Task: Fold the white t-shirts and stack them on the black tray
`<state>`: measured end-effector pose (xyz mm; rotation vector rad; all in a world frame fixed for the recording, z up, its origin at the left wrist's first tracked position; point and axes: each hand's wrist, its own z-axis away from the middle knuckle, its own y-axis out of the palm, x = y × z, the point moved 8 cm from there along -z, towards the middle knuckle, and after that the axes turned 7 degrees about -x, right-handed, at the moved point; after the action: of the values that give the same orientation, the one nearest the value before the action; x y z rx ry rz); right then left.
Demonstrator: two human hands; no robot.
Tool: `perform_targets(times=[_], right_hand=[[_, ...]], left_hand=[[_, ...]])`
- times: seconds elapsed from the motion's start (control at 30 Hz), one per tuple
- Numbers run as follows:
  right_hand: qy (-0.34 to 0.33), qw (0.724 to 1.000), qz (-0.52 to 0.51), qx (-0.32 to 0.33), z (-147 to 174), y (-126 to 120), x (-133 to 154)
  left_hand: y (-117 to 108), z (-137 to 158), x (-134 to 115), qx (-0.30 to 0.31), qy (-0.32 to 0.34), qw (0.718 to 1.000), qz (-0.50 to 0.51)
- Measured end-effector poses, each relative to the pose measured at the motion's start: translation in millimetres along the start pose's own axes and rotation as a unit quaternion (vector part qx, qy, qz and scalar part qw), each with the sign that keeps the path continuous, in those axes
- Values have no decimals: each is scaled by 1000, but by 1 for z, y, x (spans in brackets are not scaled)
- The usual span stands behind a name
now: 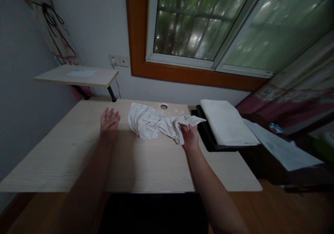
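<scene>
White cloth [151,124] edge pinched by right hand [190,136]; left hand [109,122] open.

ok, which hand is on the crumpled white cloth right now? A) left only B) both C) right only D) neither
C: the right hand grips the near right edge of the crumpled white cloth, while the left hand is open, fingers spread, over the desk, apart from the cloth to its left.
</scene>
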<state>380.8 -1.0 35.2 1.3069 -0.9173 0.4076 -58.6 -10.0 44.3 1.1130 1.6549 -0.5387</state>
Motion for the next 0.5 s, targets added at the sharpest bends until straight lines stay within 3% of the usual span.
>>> perform_targets(times=[0.1,0.2,0.27,0.37,0.5], right_hand=[[-45,993,105,2,0,0,-4],[-80,966,245,16,-2,0,-10],[-112,942,315,33,-2,2,-11],[-156,911,378,56,-1,7,-10],[-149,901,392,110,1,15,-16]], left_hand=[[31,15,-8,109,84,985,-106],[67,44,-19,246,191,921,-235],[83,61,-23,297,239,880,-284],[96,76,-23,337,278,838,-327],[96,72,-16,310,285,822,-383]])
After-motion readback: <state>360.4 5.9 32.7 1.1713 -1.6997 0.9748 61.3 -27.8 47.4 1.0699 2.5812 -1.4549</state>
